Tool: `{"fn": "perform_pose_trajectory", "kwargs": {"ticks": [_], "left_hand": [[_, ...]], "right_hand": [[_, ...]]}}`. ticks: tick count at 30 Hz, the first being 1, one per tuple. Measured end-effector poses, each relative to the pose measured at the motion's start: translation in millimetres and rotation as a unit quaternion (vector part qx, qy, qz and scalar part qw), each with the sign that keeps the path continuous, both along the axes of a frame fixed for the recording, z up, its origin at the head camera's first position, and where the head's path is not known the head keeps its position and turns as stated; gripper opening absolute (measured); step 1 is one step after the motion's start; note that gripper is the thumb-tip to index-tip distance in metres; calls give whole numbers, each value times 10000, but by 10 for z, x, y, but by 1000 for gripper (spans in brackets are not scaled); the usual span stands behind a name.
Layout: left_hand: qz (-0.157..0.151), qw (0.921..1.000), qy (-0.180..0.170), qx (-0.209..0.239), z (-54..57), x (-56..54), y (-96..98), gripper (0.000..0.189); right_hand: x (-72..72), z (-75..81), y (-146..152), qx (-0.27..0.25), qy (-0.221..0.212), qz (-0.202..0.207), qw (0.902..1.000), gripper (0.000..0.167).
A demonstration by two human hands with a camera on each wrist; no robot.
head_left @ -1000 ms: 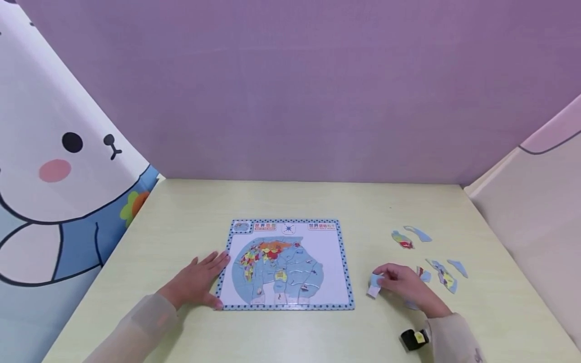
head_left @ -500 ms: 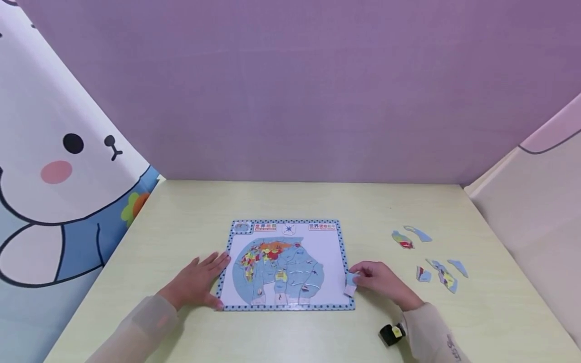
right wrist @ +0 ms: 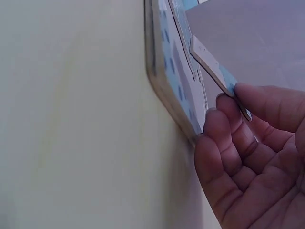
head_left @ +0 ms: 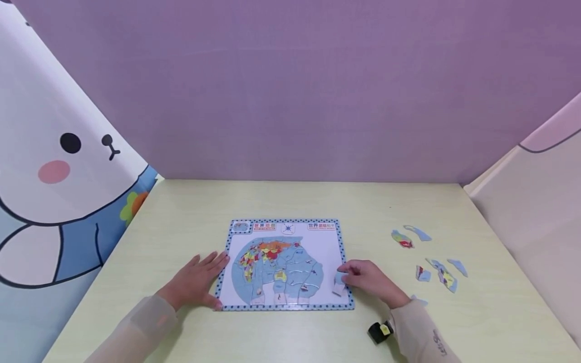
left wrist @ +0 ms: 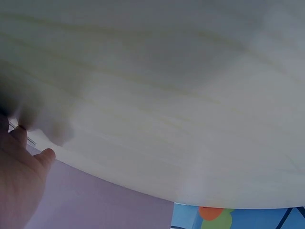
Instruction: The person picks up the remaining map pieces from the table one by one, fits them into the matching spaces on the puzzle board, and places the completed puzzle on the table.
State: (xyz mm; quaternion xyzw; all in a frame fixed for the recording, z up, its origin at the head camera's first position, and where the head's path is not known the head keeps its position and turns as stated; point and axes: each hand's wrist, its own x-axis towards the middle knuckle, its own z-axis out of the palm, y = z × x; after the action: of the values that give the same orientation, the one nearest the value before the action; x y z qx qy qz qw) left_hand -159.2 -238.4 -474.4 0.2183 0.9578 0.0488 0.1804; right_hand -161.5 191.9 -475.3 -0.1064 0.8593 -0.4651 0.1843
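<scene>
A world map puzzle board [head_left: 333, 257] with a dotted blue border lies on the table, its map partly filled with pieces. My left hand [head_left: 192, 282] rests at the board's left edge, fingers extended and thumb near the lower left corner. Over the board's right side, my right hand [head_left: 374, 285] pinches a small blue and white puzzle piece [head_left: 338, 289]. The right wrist view shows this puzzle piece [right wrist: 212, 67] tilted between thumb and fingertips, close over the board. A white gap shows among the fitted pieces near the bottom of the map.
Several loose puzzle pieces [head_left: 442, 276] are spread on the table [head_left: 490, 322] right of the board. A red, green and yellow piece [head_left: 402, 239] lies farther back among them. A purple panel [head_left: 290, 101] stands behind the table.
My right hand has carried the puzzle piece leftward from the table, across the board's right border and over the board. My left hand has stayed at the left edge.
</scene>
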Motion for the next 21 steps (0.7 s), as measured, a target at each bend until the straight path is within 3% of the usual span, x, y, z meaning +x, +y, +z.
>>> {"fn": "perform_pose_trajectory", "kwargs": {"ticks": [13, 21], "left_hand": [[-106, 9998, 152, -67, 19, 15, -9, 113], [-148, 9996, 209, -71, 13, 26, -6, 113]], "right_hand": [[-54, 24, -286, -59, -83, -14, 9999, 17], [-81, 22, -469, -141, 111, 255, 9995, 17]]}}
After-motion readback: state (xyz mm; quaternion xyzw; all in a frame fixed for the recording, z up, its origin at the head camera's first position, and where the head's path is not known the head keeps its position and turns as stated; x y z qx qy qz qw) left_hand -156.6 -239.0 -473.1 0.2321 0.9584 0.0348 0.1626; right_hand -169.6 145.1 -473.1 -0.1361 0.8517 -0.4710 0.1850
